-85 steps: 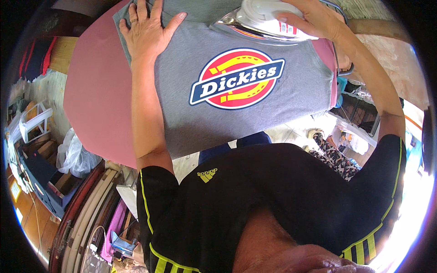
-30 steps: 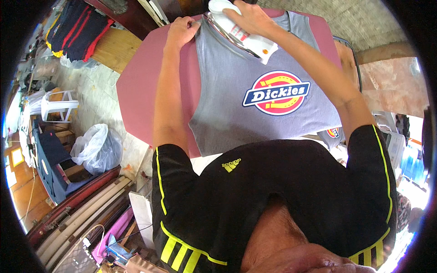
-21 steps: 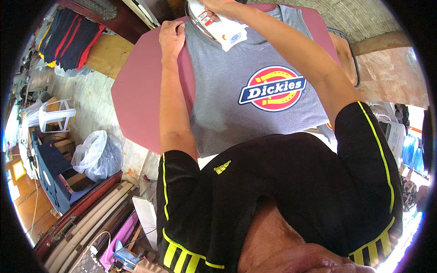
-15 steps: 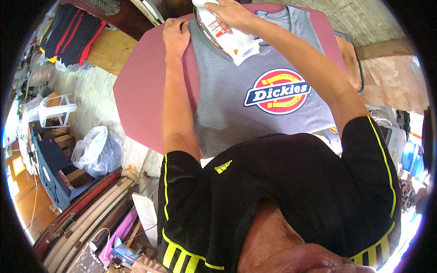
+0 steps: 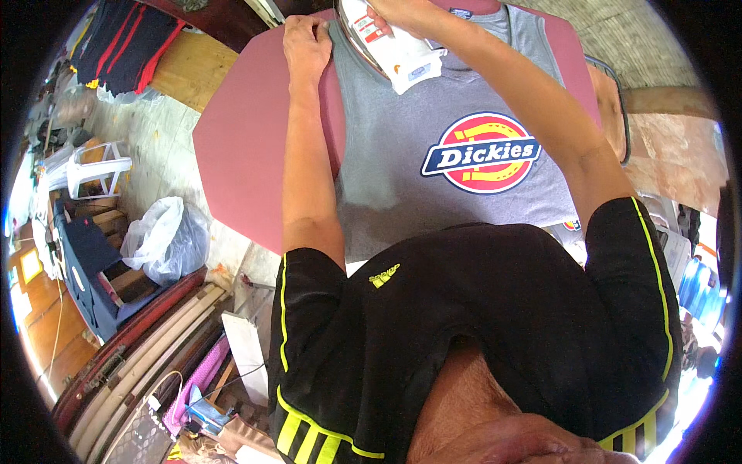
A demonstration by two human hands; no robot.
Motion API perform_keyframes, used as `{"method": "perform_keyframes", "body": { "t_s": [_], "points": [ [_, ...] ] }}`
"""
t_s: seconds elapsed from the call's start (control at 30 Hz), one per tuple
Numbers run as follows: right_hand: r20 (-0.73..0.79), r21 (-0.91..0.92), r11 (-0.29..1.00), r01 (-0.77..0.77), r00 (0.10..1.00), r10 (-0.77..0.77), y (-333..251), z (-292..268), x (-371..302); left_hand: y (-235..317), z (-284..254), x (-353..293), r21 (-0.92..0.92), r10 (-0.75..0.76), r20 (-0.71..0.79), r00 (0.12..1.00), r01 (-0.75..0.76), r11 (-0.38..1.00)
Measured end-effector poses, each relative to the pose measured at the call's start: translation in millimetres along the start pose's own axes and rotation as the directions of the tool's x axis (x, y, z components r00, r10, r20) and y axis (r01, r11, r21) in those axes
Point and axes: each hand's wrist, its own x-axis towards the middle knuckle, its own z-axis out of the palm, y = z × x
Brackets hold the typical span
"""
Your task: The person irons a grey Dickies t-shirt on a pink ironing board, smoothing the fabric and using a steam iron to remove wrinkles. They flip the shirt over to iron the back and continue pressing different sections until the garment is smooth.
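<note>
A grey sleeveless shirt [image 5: 379, 155] with a round red, blue and yellow print lies spread on a pink-covered ironing table [image 5: 239, 147]. My right hand [image 5: 406, 17] grips a white iron [image 5: 410, 62] at the shirt's far left part, near the neckline. The iron's tip runs out of the picture at the top. At the shirt's far left edge is my left hand [image 5: 308, 45], its fingers curled in and closed on the cloth's edge; the fingertips are partly hidden.
A dark metal bar [image 5: 624, 116] curves along the table's right side. Left of the table are a white plastic stool [image 5: 97, 166], a clear plastic bag [image 5: 166, 240] and dark folded cloths with red stripes [image 5: 116, 46]. Long boards [image 5: 147, 356] lie at the lower left.
The iron and my right hand have slid a little farther from me across the shirt. My left hand has also shifted slightly away along the edge. The whole view has moved a little.
</note>
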Motion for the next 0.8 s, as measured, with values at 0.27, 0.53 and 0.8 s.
{"method": "perform_keyframes", "body": {
  "t_s": [0.27, 0.53, 0.8],
  "points": [
    [0.322, 0.558, 0.649, -0.516, 0.856, 0.404, -46.1, -37.1, -17.3, -5.8, -4.0, -5.9, 0.002, -0.001, -0.023, 1.0, 0.001, 1.0],
    [0.183, 0.355, 0.911, -0.21, 0.971, 0.152, -22.7, -24.1, -20.9, -5.1, -3.7, -2.7, 0.072, 0.034, 0.002, 0.999, -0.034, 0.997],
    [0.306, 0.304, 0.904, -0.3, 0.93, 0.206, 26.6, -50.0, -25.1, 0.0, -6.4, 1.6, -0.008, -0.068, 0.044, 0.997, 0.068, 0.998]
  ]
}}
